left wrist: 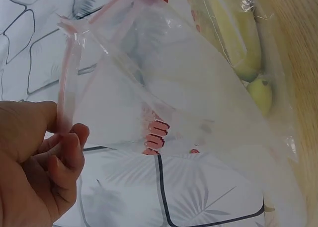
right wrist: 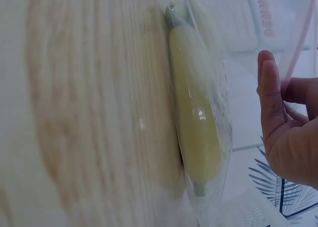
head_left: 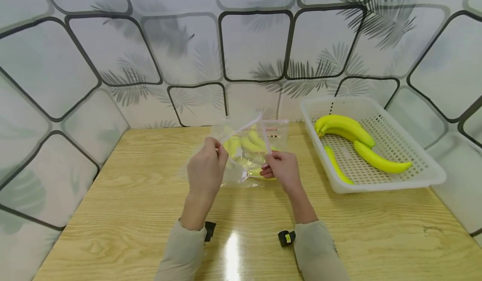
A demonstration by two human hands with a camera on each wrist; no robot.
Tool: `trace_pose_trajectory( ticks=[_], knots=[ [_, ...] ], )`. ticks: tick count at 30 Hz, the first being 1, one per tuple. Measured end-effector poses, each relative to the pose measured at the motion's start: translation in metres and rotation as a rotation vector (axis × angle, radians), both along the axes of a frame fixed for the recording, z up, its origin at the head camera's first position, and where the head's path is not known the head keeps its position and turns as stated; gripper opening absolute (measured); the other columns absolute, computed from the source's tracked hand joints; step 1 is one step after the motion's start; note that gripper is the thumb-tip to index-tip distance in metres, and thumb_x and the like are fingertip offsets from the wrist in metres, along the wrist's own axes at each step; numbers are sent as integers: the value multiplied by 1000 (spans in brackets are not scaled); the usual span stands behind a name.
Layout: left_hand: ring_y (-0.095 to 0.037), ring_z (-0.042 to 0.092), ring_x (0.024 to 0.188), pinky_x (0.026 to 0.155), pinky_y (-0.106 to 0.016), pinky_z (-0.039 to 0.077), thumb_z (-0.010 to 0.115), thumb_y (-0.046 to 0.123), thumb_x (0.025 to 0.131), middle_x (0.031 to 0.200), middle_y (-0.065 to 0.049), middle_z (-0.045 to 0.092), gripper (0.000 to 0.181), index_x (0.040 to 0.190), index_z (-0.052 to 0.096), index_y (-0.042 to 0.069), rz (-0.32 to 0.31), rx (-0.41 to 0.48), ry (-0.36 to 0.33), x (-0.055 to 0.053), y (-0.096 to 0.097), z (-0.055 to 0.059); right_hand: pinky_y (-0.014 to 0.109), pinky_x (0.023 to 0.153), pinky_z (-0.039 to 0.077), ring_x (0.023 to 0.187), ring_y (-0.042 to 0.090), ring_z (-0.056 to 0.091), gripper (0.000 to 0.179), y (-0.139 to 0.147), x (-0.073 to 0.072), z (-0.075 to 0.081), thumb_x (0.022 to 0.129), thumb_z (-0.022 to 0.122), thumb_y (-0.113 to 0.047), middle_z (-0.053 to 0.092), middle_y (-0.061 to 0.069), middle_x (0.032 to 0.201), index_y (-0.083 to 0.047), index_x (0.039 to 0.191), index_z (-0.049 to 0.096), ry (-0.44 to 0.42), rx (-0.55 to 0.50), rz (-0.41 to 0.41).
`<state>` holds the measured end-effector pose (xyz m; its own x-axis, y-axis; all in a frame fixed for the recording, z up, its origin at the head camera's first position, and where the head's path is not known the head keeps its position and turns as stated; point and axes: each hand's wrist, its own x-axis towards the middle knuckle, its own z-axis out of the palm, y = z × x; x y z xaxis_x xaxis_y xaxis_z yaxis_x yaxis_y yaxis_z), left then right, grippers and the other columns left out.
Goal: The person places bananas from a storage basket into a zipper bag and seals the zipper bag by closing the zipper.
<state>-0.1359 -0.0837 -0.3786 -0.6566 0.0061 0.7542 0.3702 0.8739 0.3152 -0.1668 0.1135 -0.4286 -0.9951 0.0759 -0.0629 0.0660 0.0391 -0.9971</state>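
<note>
A clear zip bag (left wrist: 194, 83) with pink closure strips and red print is held up above the table, its mouth spread apart. My left hand (head_left: 207, 164) pinches one edge of the mouth between thumb and fingers. Opposite it, my right hand (head_left: 284, 170) pinches the other edge, where a pink strip (right wrist: 302, 33) runs into the fingers. Through and behind the raised bag show yellow bananas (head_left: 256, 141) in clear plastic lying on the table. One wrapped banana (right wrist: 196, 103) lies close to my right hand in the right wrist view.
To the right stands a white perforated basket (head_left: 433, 176) with several loose bananas (head_left: 382, 159) inside. The wooden table (head_left: 135, 214) ends at a patterned cloth wall (head_left: 256, 42) at the back and sides.
</note>
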Motion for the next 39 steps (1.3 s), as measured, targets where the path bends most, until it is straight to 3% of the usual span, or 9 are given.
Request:
trace_pose_trajectory(
  ticks=[4, 7, 10, 14, 18, 21, 30, 36, 39],
  knots=[
    [-10, 26, 40, 36, -25, 25, 63, 0, 84, 50, -4, 51, 7, 89, 59, 4, 34, -47, -55, 2, -1, 0, 28, 51, 58, 51, 13, 67, 28, -4, -1, -2, 97, 57, -7, 67, 8, 64, 18, 102, 66, 8, 35, 38],
    [-10, 26, 41, 36, -26, 25, 66, -2, 81, 52, -3, 53, 12, 89, 60, 5, 19, -65, -24, 1, 0, -2, 28, 49, 57, 51, 14, 66, 30, -5, 1, -1, 99, 56, -12, 65, 9, 63, 16, 98, 68, 12, 70, 51],
    [-8, 23, 42, 37, -24, 23, 67, -4, 77, 51, -1, 50, 15, 81, 57, 7, -13, -82, 80, -2, 3, -6, 29, 49, 57, 51, 16, 66, 33, -6, 2, -2, 101, 55, -17, 65, 10, 63, 13, 98, 69, 20, 95, 53],
    [-7, 13, 48, 42, -20, 13, 62, -9, 73, 49, 2, 32, 27, 69, 43, 10, -56, -117, 247, -7, 10, -14, 31, 50, 58, 50, 16, 65, 35, -6, 2, -3, 101, 54, -16, 67, 12, 63, 14, 95, 69, 28, 114, 65],
    [-7, 8, 53, 46, -19, 8, 58, -11, 71, 52, 2, 23, 33, 65, 34, 11, -103, -125, 357, -8, 15, -17, 30, 49, 57, 50, 15, 65, 34, -6, 2, -3, 100, 53, -14, 66, 12, 61, 15, 92, 69, 26, 117, 76],
    [-7, 11, 50, 42, -19, 9, 57, -11, 73, 51, 1, 26, 29, 65, 37, 9, -144, -128, 402, -8, 17, -18, 28, 48, 56, 49, 14, 64, 32, -6, 2, -4, 99, 54, -13, 65, 11, 60, 15, 92, 69, 27, 112, 77],
    [-13, 34, 40, 33, -25, 28, 53, -4, 86, 57, -3, 44, 17, 71, 52, 4, -257, -190, 521, -7, 19, -17, 27, 46, 55, 47, 14, 64, 27, -5, 1, -3, 96, 55, -6, 65, 10, 56, 17, 92, 68, 13, 96, 106],
    [-13, 38, 43, 37, -24, 32, 50, -4, 94, 60, -4, 49, 22, 74, 55, 4, -377, -254, 554, -8, 19, -17, 27, 44, 54, 45, 14, 63, 25, -4, 1, -3, 94, 56, -4, 63, 8, 53, 17, 89, 69, 6, 87, 96],
    [-14, 42, 47, 40, -23, 34, 52, -4, 96, 65, -5, 53, 22, 76, 56, 3, -447, -289, 539, -7, 20, -18, 27, 44, 54, 44, 15, 62, 25, -5, 3, -2, 93, 56, -4, 63, 8, 53, 16, 86, 70, 2, 87, 93]
  ],
)
